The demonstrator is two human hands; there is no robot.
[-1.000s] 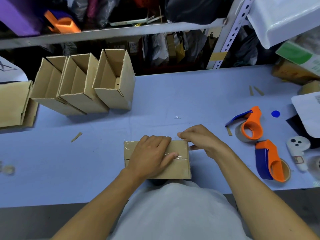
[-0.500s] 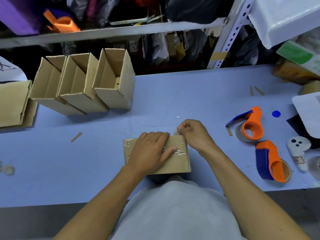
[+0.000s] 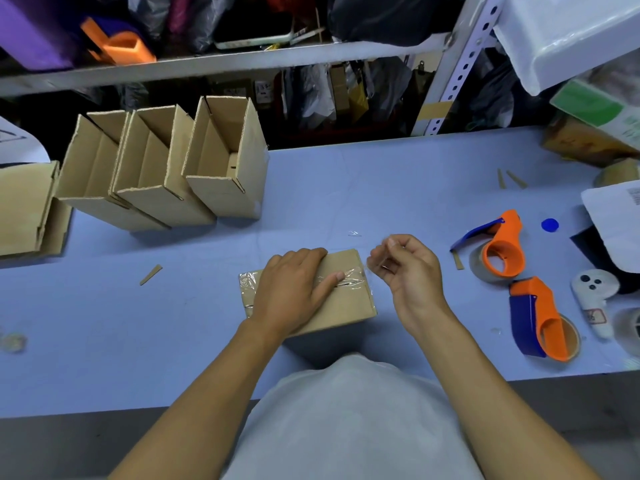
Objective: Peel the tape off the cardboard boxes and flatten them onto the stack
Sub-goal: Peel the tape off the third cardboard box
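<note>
A small closed cardboard box (image 3: 346, 308) lies on the blue table (image 3: 381, 185) close in front of me. Clear tape (image 3: 350, 279) runs along its top seam, wrinkled and partly lifted at the right end. My left hand (image 3: 291, 289) presses flat on the box top, fingers straight over the tape. Just off the box's right edge, my right hand (image 3: 405, 268) is raised with curled fingers, and it seems to pinch the loose end of the tape. Three open boxes (image 3: 221, 188) stand at the back left. Flattened cardboard (image 3: 24, 209) is stacked at the far left.
Two orange and blue tape dispensers (image 3: 502, 251) (image 3: 540, 317) lie to the right, with a white controller (image 3: 592, 289) beyond them. Small cardboard scraps (image 3: 150, 274) dot the table. A metal shelf (image 3: 242, 60) with clutter rises behind the table.
My right hand left the box's far right corner and moved up and right, drawing the tape end loose. The box turned slightly under my left hand.
</note>
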